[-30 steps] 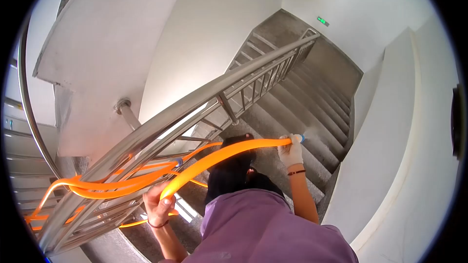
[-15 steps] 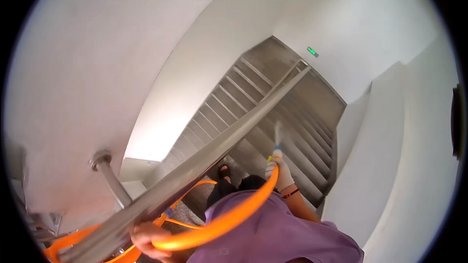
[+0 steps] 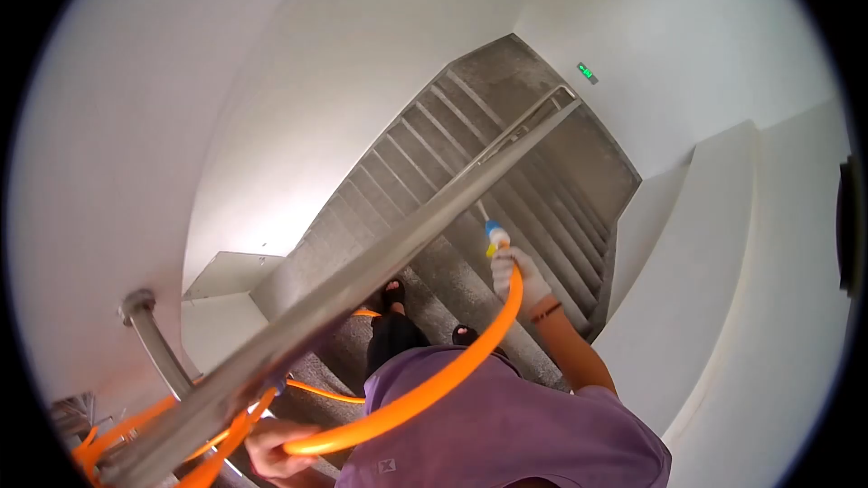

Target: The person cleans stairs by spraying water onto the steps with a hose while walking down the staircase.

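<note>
My right hand [image 3: 523, 278], in a pale glove, is closed around the end of an orange hose [image 3: 457, 372], just below a white and blue nozzle [image 3: 496, 233] with a yellow part. From the tip a thin pale streak points up and left, over the stairs. The hose curves down across the front of my purple shirt to my left hand [image 3: 274, 448], low at the left beside the handrail. That hand's fingers wrap round the hose.
A metal handrail [image 3: 389, 248] runs diagonally between two flights of grey stairs [image 3: 561, 217]. More orange hose [image 3: 325, 390] trails by the rail at lower left. White walls stand on both sides; a green exit sign [image 3: 587, 72] is on the far wall.
My right hand and the nozzle have shifted up, the tip swinging left toward the handrail. The blurred spray now shows as a thin streak. Both feet show on the steps now.
</note>
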Demonstrator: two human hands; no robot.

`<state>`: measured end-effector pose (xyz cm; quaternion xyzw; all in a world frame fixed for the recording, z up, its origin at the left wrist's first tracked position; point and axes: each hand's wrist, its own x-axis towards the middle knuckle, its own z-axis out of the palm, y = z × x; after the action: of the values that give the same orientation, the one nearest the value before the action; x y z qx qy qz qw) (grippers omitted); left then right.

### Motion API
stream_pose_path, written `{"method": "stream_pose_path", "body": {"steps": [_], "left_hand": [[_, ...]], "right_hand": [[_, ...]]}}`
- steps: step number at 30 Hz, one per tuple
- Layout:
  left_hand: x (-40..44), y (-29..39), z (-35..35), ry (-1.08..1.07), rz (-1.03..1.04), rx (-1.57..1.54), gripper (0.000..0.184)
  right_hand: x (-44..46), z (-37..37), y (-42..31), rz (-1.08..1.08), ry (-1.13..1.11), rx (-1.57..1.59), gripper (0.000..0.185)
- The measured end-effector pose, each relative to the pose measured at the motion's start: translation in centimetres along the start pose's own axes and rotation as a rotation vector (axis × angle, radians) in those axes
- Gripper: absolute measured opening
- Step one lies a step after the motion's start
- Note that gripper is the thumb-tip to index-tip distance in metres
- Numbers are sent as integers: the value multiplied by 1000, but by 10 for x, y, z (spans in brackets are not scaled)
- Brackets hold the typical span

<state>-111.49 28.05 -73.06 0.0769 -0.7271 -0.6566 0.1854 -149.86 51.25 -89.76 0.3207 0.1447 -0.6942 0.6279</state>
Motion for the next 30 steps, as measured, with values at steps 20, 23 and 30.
{"method": "stream_pose_path", "body": {"steps": [20, 23, 30], "left_hand": [[-117, 66, 214, -352, 334, -170, 29], [-149, 61, 197, -221, 424, -283, 28], [-180, 74, 172, -167, 519, -349, 25]], "right_hand": [[-182, -52, 41, 177, -383, -429, 7], [-187, -27, 99, 325, -373, -576, 11], [-179, 0, 193, 694, -404, -873, 8]]}}
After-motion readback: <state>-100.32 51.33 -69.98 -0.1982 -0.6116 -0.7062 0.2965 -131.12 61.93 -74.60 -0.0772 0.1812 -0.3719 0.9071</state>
